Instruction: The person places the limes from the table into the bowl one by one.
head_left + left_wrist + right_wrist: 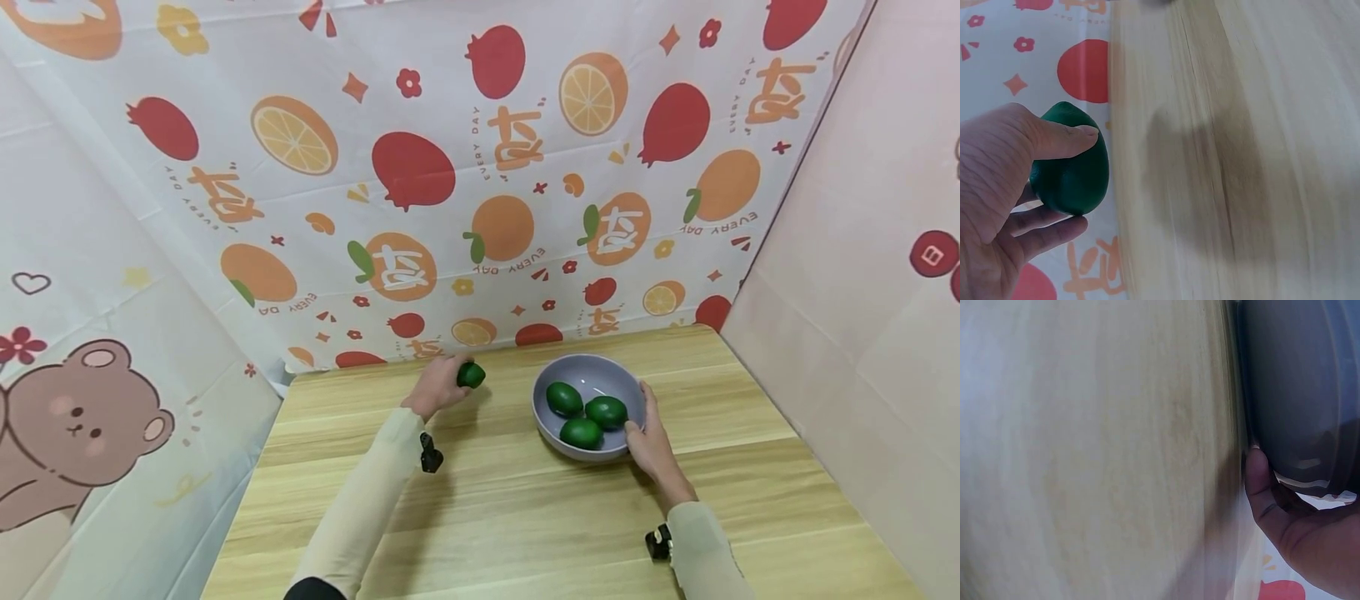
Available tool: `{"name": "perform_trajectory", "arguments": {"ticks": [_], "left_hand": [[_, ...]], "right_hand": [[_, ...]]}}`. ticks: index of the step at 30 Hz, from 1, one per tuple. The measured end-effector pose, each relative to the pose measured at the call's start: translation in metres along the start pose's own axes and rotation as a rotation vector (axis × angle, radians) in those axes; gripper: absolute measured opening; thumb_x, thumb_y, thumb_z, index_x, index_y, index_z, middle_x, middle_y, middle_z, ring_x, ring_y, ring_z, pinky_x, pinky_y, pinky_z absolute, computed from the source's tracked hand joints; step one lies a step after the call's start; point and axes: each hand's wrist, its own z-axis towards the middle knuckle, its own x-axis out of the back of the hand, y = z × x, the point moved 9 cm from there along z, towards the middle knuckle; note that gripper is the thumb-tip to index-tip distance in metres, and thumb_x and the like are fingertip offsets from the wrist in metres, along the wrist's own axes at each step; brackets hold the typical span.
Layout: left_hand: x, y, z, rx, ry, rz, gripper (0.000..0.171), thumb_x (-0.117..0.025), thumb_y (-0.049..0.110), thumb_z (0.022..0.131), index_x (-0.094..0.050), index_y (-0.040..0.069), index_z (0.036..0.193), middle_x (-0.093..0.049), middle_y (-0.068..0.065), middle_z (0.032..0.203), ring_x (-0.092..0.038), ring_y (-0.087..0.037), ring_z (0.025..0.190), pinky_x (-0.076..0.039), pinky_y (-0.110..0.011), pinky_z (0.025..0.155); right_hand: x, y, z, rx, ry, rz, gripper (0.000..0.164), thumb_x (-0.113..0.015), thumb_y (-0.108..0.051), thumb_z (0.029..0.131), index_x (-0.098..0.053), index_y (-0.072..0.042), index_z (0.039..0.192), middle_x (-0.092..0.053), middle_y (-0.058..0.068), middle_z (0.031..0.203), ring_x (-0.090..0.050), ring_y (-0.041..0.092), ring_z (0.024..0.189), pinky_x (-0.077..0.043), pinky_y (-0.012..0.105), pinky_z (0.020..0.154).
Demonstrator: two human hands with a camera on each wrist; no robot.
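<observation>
My left hand grips a dark green lime near the back edge of the table. In the left wrist view the thumb lies across the lime, with fingers beneath it. A greyish-purple bowl stands to the right of that hand, holding three more green limes. At the bowl's right side, my right hand holds it with the thumb near the rim and the fingers along the outer wall. Close up in the right wrist view, the thumb and fingers curve around the bowl's wall.
The light wood table meets a fruit-print cloth along its back edge. Pale cloth panels hang on either side, the left one with a bear printed on it. Each wrist carries a small black camera.
</observation>
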Motion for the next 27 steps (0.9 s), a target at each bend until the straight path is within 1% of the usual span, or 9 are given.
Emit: {"name": "perform_trajectory", "arguments": {"ticks": [6,12,15,22,27], "left_hand": [[0.001,0.005,0.003,0.012,-0.003,-0.023,0.055,-0.081,0.015,0.085,-0.061,0.008,0.136,-0.063,-0.019,0.131,-0.061,-0.034,0.113,-0.052,-0.051,0.097],[0.007,0.018,0.006,-0.019,0.029,-0.02,0.054,-0.082,0.015,0.084,-0.062,0.008,0.133,-0.066,-0.019,0.127,-0.064,-0.034,0.109,-0.053,-0.05,0.095],[0.008,0.022,0.008,-0.024,0.025,-0.031,0.053,-0.082,0.014,0.084,-0.062,0.008,0.133,-0.067,-0.019,0.125,-0.064,-0.035,0.108,-0.054,-0.05,0.094],[0.012,0.031,0.013,-0.02,0.018,-0.042,0.056,-0.081,0.016,0.086,-0.059,0.012,0.137,-0.066,-0.018,0.127,-0.065,-0.035,0.109,-0.054,-0.051,0.095],[0.014,0.042,0.016,-0.053,0.016,-0.059,0.056,-0.081,0.015,0.086,-0.058,0.012,0.138,-0.065,-0.018,0.129,-0.066,-0.035,0.11,-0.054,-0.051,0.095]], "right_hand": [[-0.001,0.0,0.001,0.006,0.0,-0.003,0.081,-0.037,-0.004,0.1,0.006,-0.028,0.164,0.004,0.005,0.174,-0.001,0.037,0.16,-0.011,0.064,0.125],[0.0,0.001,0.002,0.001,-0.005,0.002,0.081,-0.037,-0.004,0.1,0.007,-0.027,0.164,0.005,0.007,0.173,-0.001,0.038,0.159,-0.011,0.064,0.125],[0.001,0.001,0.002,0.0,-0.004,0.005,0.081,-0.037,-0.004,0.1,0.007,-0.027,0.164,0.005,0.007,0.173,-0.001,0.038,0.159,-0.011,0.064,0.125],[0.001,0.0,0.003,-0.003,-0.006,0.002,0.081,-0.037,-0.004,0.1,0.007,-0.029,0.164,0.006,0.005,0.173,-0.001,0.037,0.16,-0.011,0.063,0.125],[0.001,0.001,0.004,-0.009,-0.012,-0.002,0.081,-0.037,-0.004,0.1,0.008,-0.028,0.164,0.006,0.006,0.173,-0.001,0.038,0.159,-0.011,0.064,0.125]]}}
